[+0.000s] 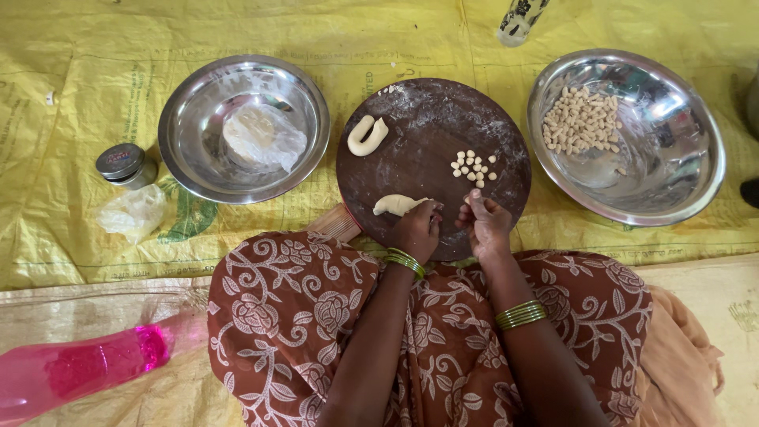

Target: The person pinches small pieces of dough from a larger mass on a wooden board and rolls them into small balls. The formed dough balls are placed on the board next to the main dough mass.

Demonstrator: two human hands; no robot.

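Observation:
A round dark wooden board (pixel 433 142) dusted with flour lies in front of my knees. My left hand (pixel 417 230) grips one end of a short dough roll (pixel 398 205) lying on the board's near edge. My right hand (pixel 485 224) is right beside it, fingertips pinched together on a tiny bit of dough. A small heap of dough pellets (pixel 473 167) sits on the board's right half. A curled dough rope (pixel 367 136) rests at its far left.
A steel bowl (pixel 670 170) on the right holds many dough pellets (pixel 581 120). Another steel bowl (pixel 198 119) on the left holds a plastic-wrapped lump (pixel 263 137). A small tin (pixel 123 164), crumpled plastic (pixel 131 212) and a pink bottle (pixel 79 367) lie at left on the yellow sheet (pixel 71 87).

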